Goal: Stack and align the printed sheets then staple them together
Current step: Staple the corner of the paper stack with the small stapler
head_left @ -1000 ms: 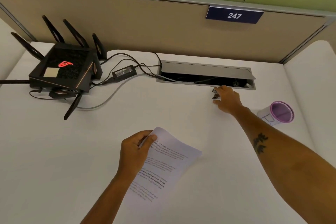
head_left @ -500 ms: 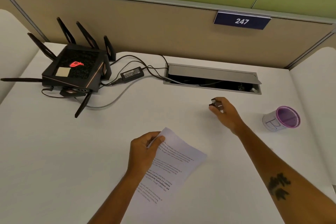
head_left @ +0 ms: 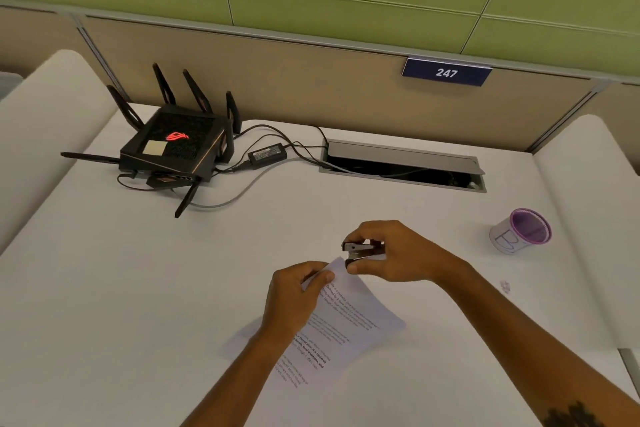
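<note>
The printed sheets (head_left: 349,322) lie stacked and slanted on the white desk (head_left: 138,288), text facing up. My left hand (head_left: 294,295) pinches their upper left part near the top corner, lifting it slightly. My right hand (head_left: 394,253) grips a small dark metal stapler (head_left: 360,251) with its jaws at the sheets' top corner. Whether the corner sits between the jaws I cannot tell.
A black router (head_left: 176,146) with antennas stands at the back left, with a power brick (head_left: 267,152) and cables running into an open cable hatch (head_left: 405,166). A white cup with a purple rim (head_left: 521,230) lies at the right. A partition rises behind the desk.
My right hand has picked up the stapler by the hatch and carried it back to the sheets' top corner. My left hand kept its hold on the sheets.
</note>
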A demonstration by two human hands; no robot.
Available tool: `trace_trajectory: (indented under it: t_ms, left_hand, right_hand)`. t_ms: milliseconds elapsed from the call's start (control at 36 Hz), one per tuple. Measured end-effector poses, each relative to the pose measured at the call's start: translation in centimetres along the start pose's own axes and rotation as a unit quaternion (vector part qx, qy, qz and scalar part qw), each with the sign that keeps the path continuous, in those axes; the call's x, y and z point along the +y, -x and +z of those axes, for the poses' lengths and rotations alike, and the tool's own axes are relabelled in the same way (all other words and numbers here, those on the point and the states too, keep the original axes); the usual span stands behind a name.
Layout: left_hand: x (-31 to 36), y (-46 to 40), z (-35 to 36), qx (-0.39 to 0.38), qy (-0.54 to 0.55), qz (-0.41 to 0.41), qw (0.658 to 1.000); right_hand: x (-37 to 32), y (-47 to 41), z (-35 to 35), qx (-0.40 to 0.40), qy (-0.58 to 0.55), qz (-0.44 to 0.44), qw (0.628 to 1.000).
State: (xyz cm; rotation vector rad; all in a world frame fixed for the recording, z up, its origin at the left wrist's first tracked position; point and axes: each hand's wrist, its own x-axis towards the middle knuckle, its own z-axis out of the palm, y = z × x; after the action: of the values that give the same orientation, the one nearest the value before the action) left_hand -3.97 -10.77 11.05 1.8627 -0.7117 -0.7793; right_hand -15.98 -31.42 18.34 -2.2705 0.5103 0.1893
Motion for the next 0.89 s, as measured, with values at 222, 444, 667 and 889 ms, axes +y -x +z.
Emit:
trace_trajectory:
  t_ms: [222,444,667,889]
  left_hand:
    - [1.0,2.6,-0.7,-0.002,-0.008,0.047,0.999]
    - [1.0,4.0,-1.4,0.001,-0.018,0.066,0.998]
    - [1.0,5.2,-1.8,-0.005,-0.017,0.077,0.997]
    - [1.2,5.9,-2.1,-0.018,0.000,0.080,0.997]
  right_hand:
    - [-3.2,1.8,0.4,-0.033,0.148,-0.036,0.988]
    - [-5.3,3.0,1.1,-0.044,0.199,-0.033,0.978]
    - [-6.7,3.6,1.7,-0.048,0.215,-0.029,0.975]
    - [-7.7,4.0,1.9,-0.058,0.245,-0.036,0.967]
